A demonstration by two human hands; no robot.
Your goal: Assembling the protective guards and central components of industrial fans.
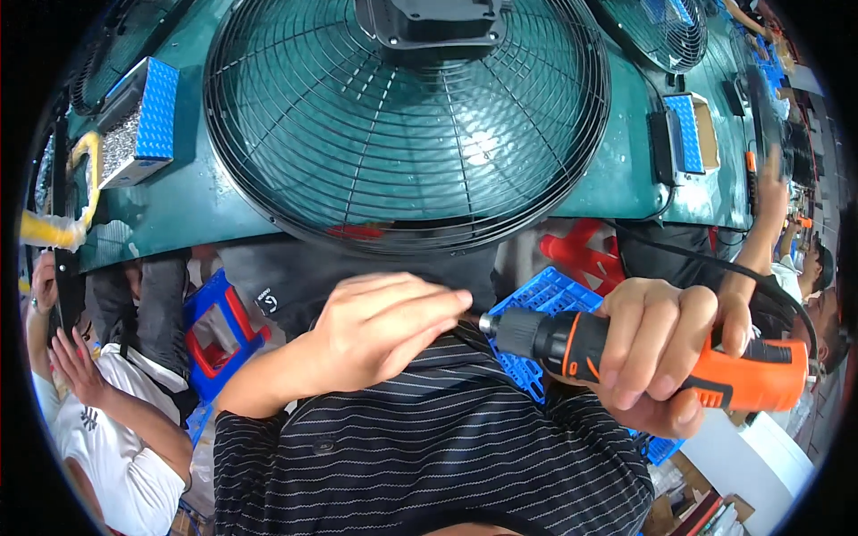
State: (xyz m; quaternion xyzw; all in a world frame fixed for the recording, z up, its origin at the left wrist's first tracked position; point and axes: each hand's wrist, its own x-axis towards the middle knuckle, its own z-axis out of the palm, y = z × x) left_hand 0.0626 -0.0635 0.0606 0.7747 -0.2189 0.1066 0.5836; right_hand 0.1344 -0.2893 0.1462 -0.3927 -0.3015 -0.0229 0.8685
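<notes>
A dark striped shirt (pixel 429 447) is filling the foreground. The right hand (pixel 657 344) is curling its fingers around an orange-black drill (pixel 572 345) before the desk (pixel 183 214); the left hand (pixel 380 326) is holding its fingers together beside the chuck (pixel 517 332), any pinch being unclear.

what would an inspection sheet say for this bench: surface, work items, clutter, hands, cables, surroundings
Surface: glossy dark green table, showing light reflections.
Work items: round black wire fan grille on the table, its near rim appearing past the edge; orange-and-black power drill held above the person's lap.
Clutter: blue-patterned box at left with silvery contents; second blue-patterned box at right.
Hands: right hand grips the drill; left hand, blurred, has fingertips near the chuck; whether it holds anything is unclear.
Cables: black cable curves to the drill's rear.
Surroundings: co-worker in white shirt at left; blue plastic crate below the table.
</notes>
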